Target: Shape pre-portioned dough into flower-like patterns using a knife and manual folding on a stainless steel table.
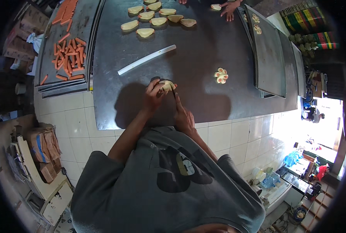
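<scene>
My left hand (153,96) has its fingers closed on a pale dough piece (167,84) with an orange filling at its end, on the dark metal table (200,99) near the front edge. My right hand (184,118) grips a dark thin blade (173,92), held against the dough's right part, index finger along it. Above them lies a long white strip-like tool (146,60). A flower-shaped dough piece (221,75) with orange centres in its petals lies to the right. Several folded dough pieces (145,32) with fillings lie at the table's far side.
Stacked trays (49,70) with many orange sausages (67,58) stand at left. Metal trays (270,66) with flower pieces lean at right. A co-worker's hand (230,9) touches a dough piece at the far edge. Cardboard (45,149) stands lower left. A distant person (316,115) is at right.
</scene>
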The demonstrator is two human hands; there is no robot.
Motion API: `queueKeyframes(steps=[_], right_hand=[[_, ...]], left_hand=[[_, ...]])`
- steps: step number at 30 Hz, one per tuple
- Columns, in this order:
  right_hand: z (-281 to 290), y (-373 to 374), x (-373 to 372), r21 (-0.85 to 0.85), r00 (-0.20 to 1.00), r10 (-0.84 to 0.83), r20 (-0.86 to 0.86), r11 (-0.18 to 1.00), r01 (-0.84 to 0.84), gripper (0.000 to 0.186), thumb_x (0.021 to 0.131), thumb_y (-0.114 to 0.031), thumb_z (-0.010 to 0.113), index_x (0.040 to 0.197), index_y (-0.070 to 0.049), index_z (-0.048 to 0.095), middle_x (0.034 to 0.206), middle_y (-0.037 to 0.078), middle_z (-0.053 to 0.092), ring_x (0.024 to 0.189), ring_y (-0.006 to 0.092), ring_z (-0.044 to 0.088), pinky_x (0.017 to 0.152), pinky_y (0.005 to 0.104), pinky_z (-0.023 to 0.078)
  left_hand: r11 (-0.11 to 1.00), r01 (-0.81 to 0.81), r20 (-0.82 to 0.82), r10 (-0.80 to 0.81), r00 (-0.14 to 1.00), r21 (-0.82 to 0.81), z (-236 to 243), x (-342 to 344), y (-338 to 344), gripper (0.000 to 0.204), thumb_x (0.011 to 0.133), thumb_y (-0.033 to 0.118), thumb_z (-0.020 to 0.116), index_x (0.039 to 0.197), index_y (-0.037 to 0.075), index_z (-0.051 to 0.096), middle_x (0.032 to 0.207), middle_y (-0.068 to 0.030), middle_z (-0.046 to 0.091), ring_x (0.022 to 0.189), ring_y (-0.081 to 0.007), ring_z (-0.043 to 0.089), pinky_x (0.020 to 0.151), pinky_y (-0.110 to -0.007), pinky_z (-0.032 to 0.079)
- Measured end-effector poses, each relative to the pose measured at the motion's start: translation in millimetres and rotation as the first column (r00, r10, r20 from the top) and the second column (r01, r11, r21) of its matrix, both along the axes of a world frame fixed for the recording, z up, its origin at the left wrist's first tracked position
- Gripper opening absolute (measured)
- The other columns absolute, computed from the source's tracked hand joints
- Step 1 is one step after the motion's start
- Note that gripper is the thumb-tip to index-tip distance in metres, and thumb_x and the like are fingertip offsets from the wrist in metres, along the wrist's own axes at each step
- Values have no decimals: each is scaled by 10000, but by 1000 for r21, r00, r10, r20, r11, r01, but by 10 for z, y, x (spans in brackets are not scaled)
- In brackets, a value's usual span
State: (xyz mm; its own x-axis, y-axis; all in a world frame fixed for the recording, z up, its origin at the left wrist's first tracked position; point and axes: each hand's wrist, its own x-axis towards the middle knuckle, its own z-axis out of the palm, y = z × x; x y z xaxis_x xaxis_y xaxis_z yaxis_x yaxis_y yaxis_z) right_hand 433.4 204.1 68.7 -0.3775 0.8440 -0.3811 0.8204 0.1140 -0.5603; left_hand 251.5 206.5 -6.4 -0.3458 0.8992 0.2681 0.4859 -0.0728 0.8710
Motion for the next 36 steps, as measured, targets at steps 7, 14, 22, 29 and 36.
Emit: queueKeyframes(steps=[7, 14, 22, 29, 36], right_hand=[[-39, -2, -130, 11, 1000, 13, 2, 1000, -13, 776, 896, -64, 437, 1596, -307, 207, 869, 299, 665, 774, 469, 657, 704, 569, 479], [-72, 25, -173, -8, 1000, 20, 15, 1000, -19, 779, 904, -62, 437, 1600, -313, 191, 872, 301, 667, 779, 479, 658, 706, 582, 486], [-133, 42, -255, -18, 996, 49, 77, 999, -48, 798, 913, -71, 436, 1608, -316, 130, 888, 302, 670, 808, 478, 666, 750, 586, 506], [-316, -15, -212, 0, 994, 59, 92, 998, -59, 845, 884, -67, 468, 1609, -317, 113, 952, 303, 670, 885, 466, 673, 793, 566, 511], [24, -312, 369, -147, 996, 61, 71, 988, -50, 784, 917, -115, 489, 1605, -282, 153, 965, 327, 647, 848, 497, 657, 699, 571, 490]], left_hand=[[994, -4, -205, 26, 978, 108, -76, -42, 54, 301, 855, 250, 753, 1081, 57, 703, 1219, -155, 625, 1107, -341, 629, 925, -429, 517], [1000, 11, -171, -11, 985, 0, -66, -60, 37, 276, 844, 214, 749, 1075, 72, 697, 1218, -134, 622, 1116, -334, 624, 930, -427, 512], [999, 12, -171, -18, 985, -36, -63, -63, 7, 299, 837, 174, 744, 1116, 91, 674, 1231, -118, 610, 1135, -334, 611, 929, -425, 513], [997, 13, -100, -21, 995, -78, -49, -50, 5, 290, 829, 146, 757, 1102, 92, 675, 1222, -119, 602, 1092, -332, 629, 919, -432, 516], [1000, -5, -172, 6, 985, 6, 181, -112, 15, 469, 778, 195, 829, 1192, 51, 660, 1267, -176, 576, 1186, -367, 569, 1004, -441, 472]])
